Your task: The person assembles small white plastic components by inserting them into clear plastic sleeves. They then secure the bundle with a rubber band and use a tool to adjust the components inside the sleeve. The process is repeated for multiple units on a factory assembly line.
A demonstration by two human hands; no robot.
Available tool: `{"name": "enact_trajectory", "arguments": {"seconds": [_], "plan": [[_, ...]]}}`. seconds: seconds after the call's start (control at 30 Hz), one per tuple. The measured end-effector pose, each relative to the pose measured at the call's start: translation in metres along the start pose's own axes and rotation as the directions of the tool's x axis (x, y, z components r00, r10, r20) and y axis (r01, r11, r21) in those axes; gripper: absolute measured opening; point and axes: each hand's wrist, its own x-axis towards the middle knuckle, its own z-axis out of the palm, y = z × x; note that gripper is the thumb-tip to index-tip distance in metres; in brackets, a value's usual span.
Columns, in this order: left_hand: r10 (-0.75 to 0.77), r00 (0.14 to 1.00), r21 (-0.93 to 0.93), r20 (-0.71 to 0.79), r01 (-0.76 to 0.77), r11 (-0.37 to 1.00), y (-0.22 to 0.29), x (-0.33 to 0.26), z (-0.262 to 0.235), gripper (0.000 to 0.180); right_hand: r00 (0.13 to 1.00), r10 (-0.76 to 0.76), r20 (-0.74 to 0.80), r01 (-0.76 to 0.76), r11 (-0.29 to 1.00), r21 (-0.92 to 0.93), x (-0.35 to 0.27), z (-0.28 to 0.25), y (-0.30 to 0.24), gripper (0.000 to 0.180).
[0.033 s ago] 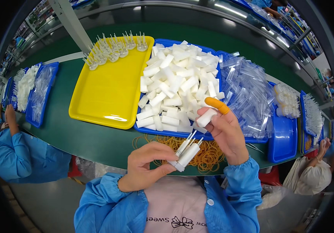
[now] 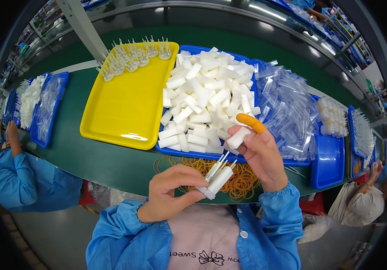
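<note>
Between thumb and fingers, my left hand pinches a small white plastic base with thin rods standing up from it. A white foam cylinder sits along the rods, and the assembly tilts up to the right. Just above and right of the rod tips, my right hand is closed on another white foam cylinder, apart from the rods. An orange finger cot covers one of its fingertips. Behind both hands, many similar foam pieces are heaped in a blue tray.
A yellow tray at left carries several rod-bearing bases along its far edge. Clear plastic sleeves fill a tray at right. Loose rubber bands lie under my hands. Co-workers in a blue sleeve and white sleeve sit either side.
</note>
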Motion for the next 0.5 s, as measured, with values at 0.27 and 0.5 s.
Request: {"name": "enact_trajectory", "arguments": {"seconds": [0.27,0.5], "plan": [[-0.019,0.999,0.065,0.025,0.018,0.998,0.0,0.005,0.002,0.026,0.994,0.046,0.103,-0.035,0.993,-0.11,-0.006,0.008,-0.001,0.038],[0.072,0.973,0.352,0.22,-0.148,0.924,0.005,0.012,-0.006,0.028,0.994,0.032,0.1,0.025,0.854,-0.519,-0.01,-0.011,-0.003,0.029]]}}
